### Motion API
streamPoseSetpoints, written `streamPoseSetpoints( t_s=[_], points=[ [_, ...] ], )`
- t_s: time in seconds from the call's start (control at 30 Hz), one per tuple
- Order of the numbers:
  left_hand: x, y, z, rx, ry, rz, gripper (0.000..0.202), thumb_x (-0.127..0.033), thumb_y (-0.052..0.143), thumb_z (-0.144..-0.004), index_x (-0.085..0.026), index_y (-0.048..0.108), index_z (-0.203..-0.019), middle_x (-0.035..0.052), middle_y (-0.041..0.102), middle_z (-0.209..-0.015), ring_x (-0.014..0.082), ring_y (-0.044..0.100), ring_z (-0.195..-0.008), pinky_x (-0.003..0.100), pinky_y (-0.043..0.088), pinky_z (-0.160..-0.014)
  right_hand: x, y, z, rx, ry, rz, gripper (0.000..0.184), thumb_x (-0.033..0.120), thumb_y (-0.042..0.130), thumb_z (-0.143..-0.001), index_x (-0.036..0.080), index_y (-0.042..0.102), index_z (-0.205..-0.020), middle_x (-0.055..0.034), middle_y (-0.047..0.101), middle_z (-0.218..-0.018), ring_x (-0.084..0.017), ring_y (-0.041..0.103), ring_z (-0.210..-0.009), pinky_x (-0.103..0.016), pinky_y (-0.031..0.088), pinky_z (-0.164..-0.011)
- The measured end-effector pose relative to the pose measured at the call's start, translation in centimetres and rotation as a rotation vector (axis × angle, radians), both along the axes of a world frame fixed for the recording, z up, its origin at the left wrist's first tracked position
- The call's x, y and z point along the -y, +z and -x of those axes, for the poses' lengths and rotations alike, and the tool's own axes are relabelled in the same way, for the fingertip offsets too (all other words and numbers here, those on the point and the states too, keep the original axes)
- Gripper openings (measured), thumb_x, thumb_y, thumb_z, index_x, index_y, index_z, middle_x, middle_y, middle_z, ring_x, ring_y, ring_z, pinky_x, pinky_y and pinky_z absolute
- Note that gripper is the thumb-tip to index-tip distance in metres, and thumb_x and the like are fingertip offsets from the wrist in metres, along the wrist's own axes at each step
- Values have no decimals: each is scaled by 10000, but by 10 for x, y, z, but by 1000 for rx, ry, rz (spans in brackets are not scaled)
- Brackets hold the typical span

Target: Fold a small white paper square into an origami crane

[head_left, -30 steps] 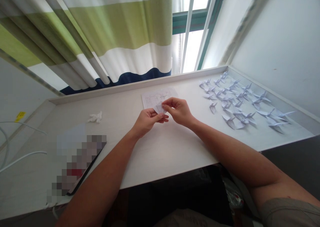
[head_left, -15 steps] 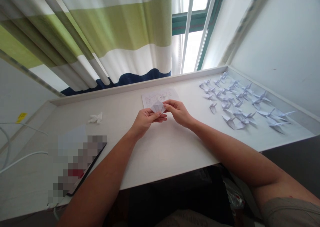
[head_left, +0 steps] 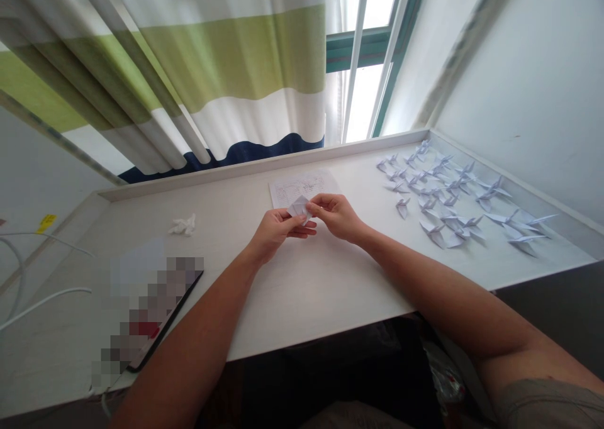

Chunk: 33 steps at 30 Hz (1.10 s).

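A small folded piece of white paper (head_left: 298,206) is held between my two hands, a little above the table. My left hand (head_left: 279,229) grips its lower left side, thumb on top and fingers beneath. At the right edge, the thumb and forefinger of my right hand (head_left: 333,215) pinch the paper. Part of it is hidden behind the fingers. Just beyond my hands a printed sheet (head_left: 302,185) lies flat on the white table (head_left: 302,297).
Many folded paper cranes (head_left: 443,190) spread over the table's right side. Crumpled white tissue (head_left: 182,225) lies at left, near a dark-edged device (head_left: 165,316) whose face is pixelated. White cables (head_left: 47,300) cross the left edge. A raised rim (head_left: 245,170) runs along the back.
My right thumb and forefinger have shifted slightly inward over the folded paper, and the paper's visible outline is narrower and more tilted. The camera view has moved slightly.
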State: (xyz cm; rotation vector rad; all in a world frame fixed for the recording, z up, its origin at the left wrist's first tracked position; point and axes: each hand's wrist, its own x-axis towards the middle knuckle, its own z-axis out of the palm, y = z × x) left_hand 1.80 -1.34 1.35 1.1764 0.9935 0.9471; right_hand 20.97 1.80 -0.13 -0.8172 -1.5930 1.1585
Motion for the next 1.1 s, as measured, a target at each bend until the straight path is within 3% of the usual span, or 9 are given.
streamPoseSetpoints(
  t_s=[0.2, 0.43, 0.67, 0.93, 1.1],
  points=[
    [1, -1, -1, -27, -38, -46, 441, -509, 900, -789, -130, 834, -1004, 138, 842, -893, 284, 821, -889, 414, 641, -866, 2, -2, 1, -7, 85, 83, 372, 538, 831, -821, 180, 745, -873, -49, 757, -881, -184, 671, -797, -325, 534, -727],
    [1, -1, 0, -63, -85, -63, 364, -452, 915, -775, -155, 845, -975, 121, 847, -923, 267, 815, -933, 393, 622, -896, 0, -2, -3, 20, 128, 105, 348, 503, 856, -792, 172, 746, -784, -43, 750, -774, -172, 655, -721, -307, 498, -659],
    [-6, -11, 8, -124, -147, -63, 432, -525, 933, -756, -163, 831, -968, 153, 850, -965, 276, 810, -982, 380, 603, -894, -1, -4, 0, 150, 17, 109, 299, 437, 817, -778, 168, 731, -679, -22, 716, -677, -143, 590, -636, -288, 444, -614],
    [-1, -5, 1, -77, -93, -36, 385, -465, 912, -783, -153, 826, -993, 134, 845, -925, 269, 814, -916, 399, 609, -898, -4, -1, -7, 73, 130, 77, 534, 669, 713, -879, 166, 713, -702, -24, 673, -682, -142, 560, -662, -299, 439, -657],
    [0, -7, -1, -77, -51, -29, 389, -463, 900, -796, -137, 823, -994, 141, 844, -906, 266, 815, -870, 381, 613, -843, -4, 0, -7, 127, 119, 7, 582, 710, 655, -916, 167, 701, -714, -9, 632, -666, -139, 522, -660, -305, 414, -667]
  ],
)
